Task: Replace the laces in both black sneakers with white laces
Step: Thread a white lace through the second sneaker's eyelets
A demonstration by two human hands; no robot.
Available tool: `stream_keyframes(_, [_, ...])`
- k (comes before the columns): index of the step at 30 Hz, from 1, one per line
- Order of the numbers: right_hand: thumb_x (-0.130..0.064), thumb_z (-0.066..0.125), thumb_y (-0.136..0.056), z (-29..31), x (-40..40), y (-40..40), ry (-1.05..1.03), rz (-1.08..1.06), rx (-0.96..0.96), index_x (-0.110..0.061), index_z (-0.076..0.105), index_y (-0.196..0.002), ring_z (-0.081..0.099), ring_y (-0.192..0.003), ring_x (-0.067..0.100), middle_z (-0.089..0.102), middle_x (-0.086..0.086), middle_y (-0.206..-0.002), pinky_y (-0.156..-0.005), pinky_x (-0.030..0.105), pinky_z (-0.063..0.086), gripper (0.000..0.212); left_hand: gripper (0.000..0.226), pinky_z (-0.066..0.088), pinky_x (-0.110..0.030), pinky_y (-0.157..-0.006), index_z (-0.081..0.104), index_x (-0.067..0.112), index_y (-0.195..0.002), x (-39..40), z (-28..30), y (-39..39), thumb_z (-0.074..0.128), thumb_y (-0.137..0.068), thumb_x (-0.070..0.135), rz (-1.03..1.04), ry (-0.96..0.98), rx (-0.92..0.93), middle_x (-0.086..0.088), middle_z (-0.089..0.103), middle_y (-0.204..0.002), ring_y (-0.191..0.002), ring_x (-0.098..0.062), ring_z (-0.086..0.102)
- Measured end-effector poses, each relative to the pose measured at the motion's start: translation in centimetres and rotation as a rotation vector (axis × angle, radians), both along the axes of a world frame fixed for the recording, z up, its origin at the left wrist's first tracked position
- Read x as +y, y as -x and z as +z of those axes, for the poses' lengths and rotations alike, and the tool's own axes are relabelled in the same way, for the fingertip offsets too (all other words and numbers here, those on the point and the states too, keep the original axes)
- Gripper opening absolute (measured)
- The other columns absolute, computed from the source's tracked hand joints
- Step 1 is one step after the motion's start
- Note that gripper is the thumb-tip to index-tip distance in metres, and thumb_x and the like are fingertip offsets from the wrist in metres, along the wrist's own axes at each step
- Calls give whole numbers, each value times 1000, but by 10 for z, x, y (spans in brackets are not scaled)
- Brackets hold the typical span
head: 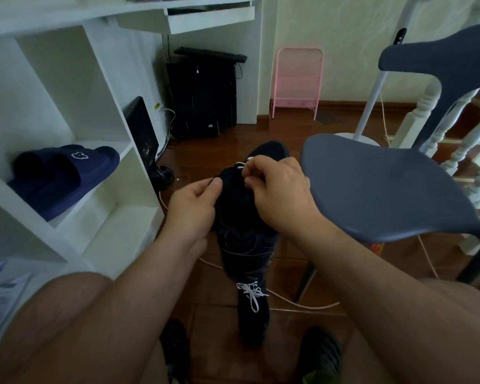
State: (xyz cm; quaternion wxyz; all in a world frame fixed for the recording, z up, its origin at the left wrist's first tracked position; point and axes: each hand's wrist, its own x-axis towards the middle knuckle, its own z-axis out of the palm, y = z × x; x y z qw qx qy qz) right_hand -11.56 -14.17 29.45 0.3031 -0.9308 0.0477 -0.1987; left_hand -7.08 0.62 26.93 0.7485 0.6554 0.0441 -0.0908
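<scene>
Observed from the head camera: a person sits with bare knees at the lower edge of the view, both forearms reaching forward over a brown tiled floor (294,261).

A black sneaker (244,212) is held up between the two hands, toe pointing away. The left hand (191,206) is closed on the sneaker's left side, thumb and forefinger pinched at the upper edge. The right hand (280,189) is curled shut, its fingertips (251,180) pinching a white lace (243,165) at the eyelets — part of the lace is threaded across the top, the rest hidden by the fingers.

A second black sneaker (254,317) stands on the floor below the first, between the person's feet; its own white lace (252,293) is tied in a bow.

Surroundings: a grey chair (385,189) just right of the hands; a white shelf unit (100,79) on the left, holding navy slides (64,176); a white cord (302,303) trailing across the floor — its ends are out of sight.
</scene>
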Motion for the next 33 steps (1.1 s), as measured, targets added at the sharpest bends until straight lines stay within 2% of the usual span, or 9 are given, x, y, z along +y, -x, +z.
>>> stream_keyframes(2, [-29,64,-99,0,0,-3,-47,-12,1,-39,70,-103,56,-111,21,64,-17,-94,-95,50,48,13,18,64,-34,-75,75,15,-117,0,1,-3,63,-105,19,-24,81,93,-6,81,-95,-88,-21,79])
stream_keyframes(4, [-29,66,-97,1,-2,-4,-70,-20,64,-42,70,-95,62,-109,22,70,-14,-101,-96,52,52,14,23,63,-38,-83,73,12,-124,1,0,-6,61,-106,20,-76,147,177,-11,80,-105,-97,-26,78])
stream_keyframes(11, [-22,64,-97,12,-9,-2,-75,-15,204,-41,78,-99,65,-109,19,73,-14,-109,-98,55,53,23,26,57,-46,-101,72,12,-125,-1,0,-3,57,-107,22,-167,159,281,-13,79,-111,-105,-29,76])
stream_keyframes(13, [-23,65,-98,14,-9,-2,-63,-17,220,-44,77,-95,65,-110,18,73,-15,-109,-100,56,52,25,28,53,-49,-106,71,13,-128,0,-2,-3,56,-107,24,-207,149,317,-13,78,-116,-114,-31,72])
stream_keyframes(16, [-24,68,-98,16,-9,1,-74,9,223,-49,73,-86,64,-111,15,71,-20,-104,-102,55,51,28,28,57,-46,-97,70,14,-129,3,-3,-1,55,-108,23,-246,166,339,-13,77,-119,-116,-31,70])
stream_keyframes(20, [-29,72,-95,20,-7,3,-97,9,173,-47,70,-89,64,-104,12,66,-25,-91,-99,54,52,19,22,59,-37,-82,73,17,-121,3,-2,3,56,-107,18,-259,146,224,-6,80,-107,-95,-18,75])
stream_keyframes(23, [-28,75,-90,21,-7,4,-95,1,161,-41,56,-82,62,-89,8,66,-18,-85,-94,55,53,25,21,61,-28,-79,71,11,-122,-2,-3,10,61,-104,10,-201,82,80,-5,80,-103,-92,-16,77])
stream_keyframes(27, [-26,70,-88,21,-4,4,-53,-17,211,-36,48,-95,58,-89,14,63,-12,-89,-94,56,49,25,19,58,-17,-66,71,14,-116,-8,-4,22,64,-101,5,-192,-2,-63,2,81,-95,-86,-8,77])
stream_keyframes(33, [-26,76,-89,17,-8,3,-17,-9,172,-36,49,-103,59,-96,16,66,-12,-91,-94,52,46,32,43,62,-24,-82,71,37,-113,-3,-7,25,79,-89,2,-274,-193,-247,12,80,-102,-96,-4,76])
